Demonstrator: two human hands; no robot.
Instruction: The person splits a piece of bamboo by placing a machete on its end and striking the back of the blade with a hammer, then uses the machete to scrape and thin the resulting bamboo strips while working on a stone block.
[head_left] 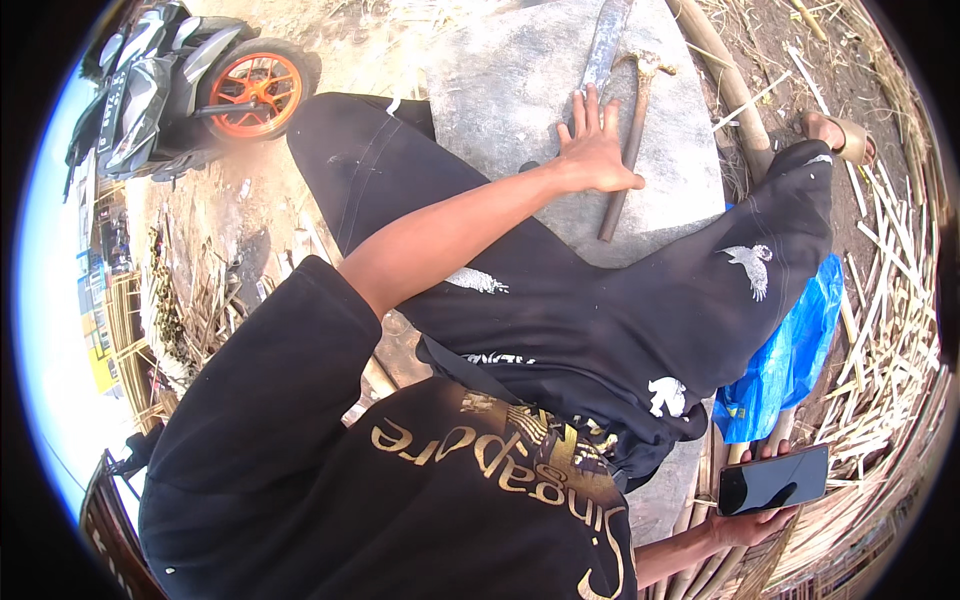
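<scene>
Left hand (595, 150) lies open-fingered on a long, dull machete blade (605, 45); right hand (750, 520) grips a dark phone (772, 480).

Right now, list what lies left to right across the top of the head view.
Motorcycle → left hand resting on the grey slab, fingertips at the machete blade → hammer → sandalled foot.

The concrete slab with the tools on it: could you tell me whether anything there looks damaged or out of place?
Nothing looks damaged. The left hand rests flat on the grey slab beside a long blade and a claw hammer, both lying flat. The right hand holds a dark-screened phone. Bamboo strips litter the ground around.
</scene>
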